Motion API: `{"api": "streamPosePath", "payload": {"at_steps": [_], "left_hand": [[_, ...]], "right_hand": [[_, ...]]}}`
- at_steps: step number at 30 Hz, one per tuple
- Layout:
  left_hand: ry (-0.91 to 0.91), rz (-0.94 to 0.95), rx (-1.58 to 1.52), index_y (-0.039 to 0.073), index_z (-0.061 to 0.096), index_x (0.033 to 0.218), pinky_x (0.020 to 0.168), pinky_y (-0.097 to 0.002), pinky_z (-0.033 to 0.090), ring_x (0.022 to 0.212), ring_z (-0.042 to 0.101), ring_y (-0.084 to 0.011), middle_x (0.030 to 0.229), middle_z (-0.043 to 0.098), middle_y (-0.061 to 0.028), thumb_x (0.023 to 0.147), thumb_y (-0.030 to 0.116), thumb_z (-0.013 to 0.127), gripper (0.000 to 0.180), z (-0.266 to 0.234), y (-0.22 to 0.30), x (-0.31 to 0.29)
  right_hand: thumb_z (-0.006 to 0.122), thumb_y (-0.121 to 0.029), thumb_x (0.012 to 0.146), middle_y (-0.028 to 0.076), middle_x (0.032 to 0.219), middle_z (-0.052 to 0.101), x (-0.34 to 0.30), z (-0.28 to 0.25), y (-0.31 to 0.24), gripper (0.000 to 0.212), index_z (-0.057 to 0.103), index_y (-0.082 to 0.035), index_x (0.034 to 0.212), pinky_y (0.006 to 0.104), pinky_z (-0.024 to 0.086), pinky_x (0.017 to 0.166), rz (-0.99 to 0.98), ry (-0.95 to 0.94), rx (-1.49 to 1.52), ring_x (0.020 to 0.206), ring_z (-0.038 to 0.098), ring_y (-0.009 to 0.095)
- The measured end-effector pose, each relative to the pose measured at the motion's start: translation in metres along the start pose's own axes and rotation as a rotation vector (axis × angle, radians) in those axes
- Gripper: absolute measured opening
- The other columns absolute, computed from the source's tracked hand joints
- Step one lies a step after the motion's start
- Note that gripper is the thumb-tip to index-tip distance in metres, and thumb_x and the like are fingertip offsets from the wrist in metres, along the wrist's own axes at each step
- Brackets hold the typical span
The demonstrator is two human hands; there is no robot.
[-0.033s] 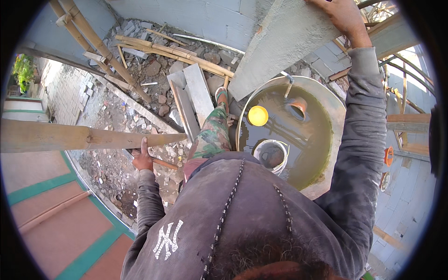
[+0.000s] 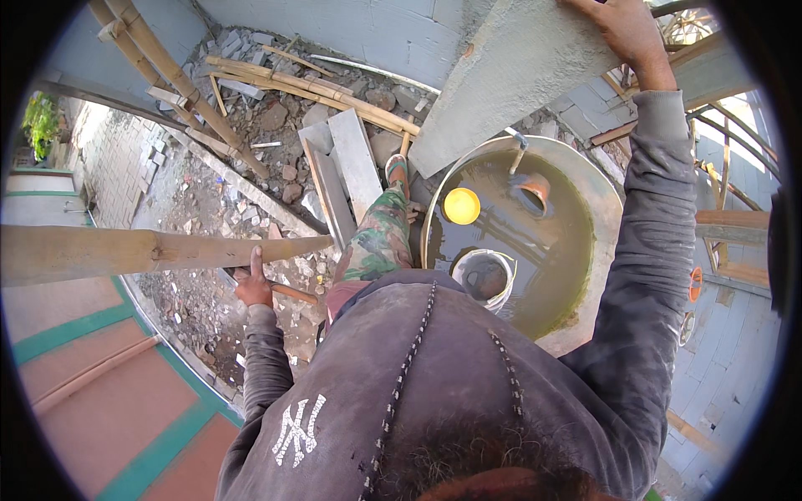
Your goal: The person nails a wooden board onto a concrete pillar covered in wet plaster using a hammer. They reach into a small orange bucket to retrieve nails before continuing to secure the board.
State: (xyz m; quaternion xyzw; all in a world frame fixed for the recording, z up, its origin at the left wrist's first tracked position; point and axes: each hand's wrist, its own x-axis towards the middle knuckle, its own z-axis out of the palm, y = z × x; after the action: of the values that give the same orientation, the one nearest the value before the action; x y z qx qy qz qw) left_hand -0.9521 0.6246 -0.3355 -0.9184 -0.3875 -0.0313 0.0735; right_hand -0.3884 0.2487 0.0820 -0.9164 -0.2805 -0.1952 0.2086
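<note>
My left hand (image 2: 253, 282) is wrapped round a wooden-handled tool (image 2: 294, 293), whose dark far end is too small to make out. Its index finger points up and touches the thick bamboo pole (image 2: 159, 253). My right hand (image 2: 631, 37) is raised at the top edge of a rough cement-plastered column (image 2: 522, 67), its fingers bent over the edge and partly cut off by the picture's rim. Below my body stands a round water tank (image 2: 606, 188) of murky water. A yellow bowl (image 2: 461, 206) and a white bucket (image 2: 499, 296) are in it.
My foot (image 2: 397, 171) is beside grey boards (image 2: 355, 159). Bamboo poles (image 2: 317, 96) lie on rubble (image 2: 284, 125) near a grey block wall (image 2: 368, 33). Upright bamboo (image 2: 159, 67) stands far left. A brown and green surface (image 2: 109, 367) is at the lower left.
My right hand and arm have shifted slightly to the right along the column. My left hand keeps its hold on the tool.
</note>
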Motion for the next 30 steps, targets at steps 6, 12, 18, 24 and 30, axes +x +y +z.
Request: {"api": "streamPosePath", "payload": {"at_steps": [6, 12, 18, 24, 30], "left_hand": [[0.123, -0.128, -0.455, 0.024, 0.055, 0.148, 0.085, -0.0421, 0.052, 0.09, 0.064, -0.0303, 0.098, 0.065, -0.0172, 0.092, 0.009, 0.069, 0.059, -0.028, 0.023, -0.002], [0.037, -0.946, -1.203, -0.005, 0.062, 0.125, 0.103, -0.0393, 0.048, 0.115, 0.063, -0.0216, 0.125, 0.068, -0.0115, 0.091, 0.016, 0.082, 0.044, -0.09, 0.078, 0.022], [-0.059, -1.104, -1.13, -0.005, 0.06, 0.13, 0.109, -0.0387, 0.045, 0.118, 0.062, -0.0231, 0.129, 0.066, -0.0136, 0.09, 0.013, 0.081, 0.049, -0.101, 0.076, 0.021], [-0.065, -1.083, -0.997, -0.003, 0.069, 0.12, 0.1, -0.038, 0.049, 0.106, 0.066, -0.0217, 0.116, 0.071, -0.0102, 0.088, 0.016, 0.082, 0.039, -0.104, 0.079, 0.027], [-0.043, -1.368, -1.162, -0.002, 0.063, 0.128, 0.104, -0.0364, 0.049, 0.112, 0.063, -0.022, 0.122, 0.068, -0.0099, 0.082, 0.001, 0.082, 0.05, -0.105, 0.091, 0.01]], "right_hand": [[0.075, -0.045, 0.088, 0.021, 0.083, 0.067, 0.062, 0.019, 0.01, 0.047, 0.07, 0.001, 0.101, 0.0347, 0.054, 0.069, 0.048, -0.306, -0.027, 0.069, 0.068, 0.024], [0.071, -0.03, 0.096, 0.019, 0.099, 0.072, 0.106, 0.054, 0.003, 0.039, 0.07, 0.001, 0.119, 0.029, 0.056, 0.079, 0.113, -0.45, 0.023, 0.084, 0.072, 0.023], [0.081, -0.012, 0.089, 0.01, 0.086, 0.073, 0.226, 0.092, -0.018, 0.023, 0.074, 0.008, 0.097, 0.0272, 0.048, 0.072, -0.1, -0.551, 0.355, 0.075, 0.06, 0.013], [0.073, -0.008, 0.093, 0.013, 0.089, 0.073, 0.323, 0.111, -0.025, 0.022, 0.071, 0.01, 0.104, 0.0281, 0.046, 0.069, -0.302, -0.676, 0.494, 0.074, 0.058, 0.016], [0.069, -0.023, 0.099, 0.016, 0.091, 0.071, 0.316, 0.162, -0.038, 0.035, 0.069, 0.004, 0.121, 0.029, 0.051, 0.072, -0.094, -0.581, 0.091, 0.075, 0.065, 0.018]]}}
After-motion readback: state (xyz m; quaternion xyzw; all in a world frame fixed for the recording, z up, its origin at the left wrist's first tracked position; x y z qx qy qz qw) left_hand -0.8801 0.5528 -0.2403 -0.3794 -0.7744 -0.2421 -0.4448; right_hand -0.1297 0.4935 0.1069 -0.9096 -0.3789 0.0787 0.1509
